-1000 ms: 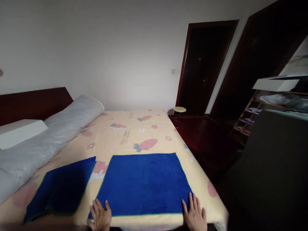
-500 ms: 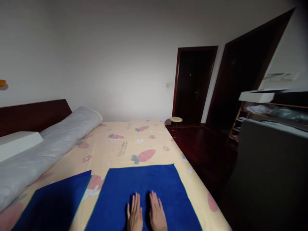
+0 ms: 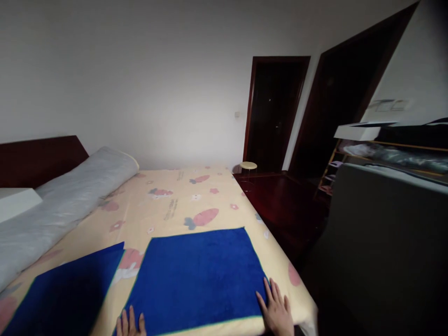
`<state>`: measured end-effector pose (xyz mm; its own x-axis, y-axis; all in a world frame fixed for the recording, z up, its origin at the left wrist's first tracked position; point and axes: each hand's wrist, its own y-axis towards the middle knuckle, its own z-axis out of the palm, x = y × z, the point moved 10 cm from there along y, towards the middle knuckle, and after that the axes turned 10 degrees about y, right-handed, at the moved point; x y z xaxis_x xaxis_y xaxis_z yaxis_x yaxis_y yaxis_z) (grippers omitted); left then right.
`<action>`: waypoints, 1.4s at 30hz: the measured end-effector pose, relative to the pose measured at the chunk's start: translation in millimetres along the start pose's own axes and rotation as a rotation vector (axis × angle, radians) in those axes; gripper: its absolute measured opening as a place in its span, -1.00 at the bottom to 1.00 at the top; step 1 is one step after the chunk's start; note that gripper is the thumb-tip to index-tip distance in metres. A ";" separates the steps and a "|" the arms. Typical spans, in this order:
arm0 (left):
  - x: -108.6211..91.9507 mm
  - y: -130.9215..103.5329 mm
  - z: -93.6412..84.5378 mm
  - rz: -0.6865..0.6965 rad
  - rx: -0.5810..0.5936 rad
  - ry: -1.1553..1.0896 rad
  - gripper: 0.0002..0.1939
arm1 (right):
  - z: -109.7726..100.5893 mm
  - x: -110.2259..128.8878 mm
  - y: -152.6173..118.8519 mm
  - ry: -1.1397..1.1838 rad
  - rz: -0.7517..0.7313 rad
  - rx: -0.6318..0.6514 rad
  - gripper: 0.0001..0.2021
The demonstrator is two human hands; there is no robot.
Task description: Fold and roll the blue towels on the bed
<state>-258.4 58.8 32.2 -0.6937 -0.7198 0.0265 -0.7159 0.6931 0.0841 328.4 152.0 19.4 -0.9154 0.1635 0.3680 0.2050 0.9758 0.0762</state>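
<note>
A blue cloth [image 3: 196,275] with a thin green edge lies flat on a bed [image 3: 182,186] with a carrot-print yellow sheet. At the cloth's near left corner rests my left hand [image 3: 131,323], fingers spread and partly cut off by the frame's bottom. My right hand [image 3: 276,308] lies with spread fingers over the right edge of the cloth, near its front corner. Neither hand grips anything. To the left, a second blue cloth [image 3: 66,294] lies on the bed, its near part in shadow.
A long grey roll [image 3: 77,191] and a white box [image 3: 17,203] lie along the bed's left side, by a dark headboard [image 3: 42,161]. A round stool [image 3: 248,165] stands beyond the bed. At right are a dark grey panel [image 3: 378,242] and a loaded rack.
My hands have moved apart from the cloth's middle, left hand to the left, right hand to the right edge. The cloth's near edge now shows, and the view has shifted slightly.
</note>
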 end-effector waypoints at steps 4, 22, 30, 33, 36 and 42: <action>-11.5 0.2 -15.0 -0.088 -0.019 -0.048 -0.38 | -1.1 -9.5 2.0 -0.030 0.151 -0.079 -0.26; -204.7 -122.5 -33.8 0.932 0.131 -0.020 -0.31 | 46.7 227.9 -65.4 0.258 -0.567 0.363 -0.29; -130.2 -85.3 -29.6 0.570 -0.003 0.062 -0.33 | 29.0 157.6 -47.7 0.126 -0.358 0.256 -0.31; -78.5 -61.3 -18.8 0.343 -0.016 0.028 -0.36 | 17.9 107.1 -39.0 0.080 -0.253 0.161 -0.36; -21.5 -34.6 -14.6 0.052 -0.027 -0.169 -0.34 | 6.7 55.6 -32.6 0.037 -0.127 0.041 -0.38; -8.6 -21.7 -38.4 -0.230 -0.069 -0.357 -0.34 | -5.5 24.3 -25.3 0.021 0.113 -0.181 -0.37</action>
<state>-233.8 48.4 68.4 -0.5092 -0.7878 -0.3464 -0.8565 0.5033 0.1143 303.0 130.5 31.5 -0.8760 0.2652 0.4029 0.3662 0.9093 0.1978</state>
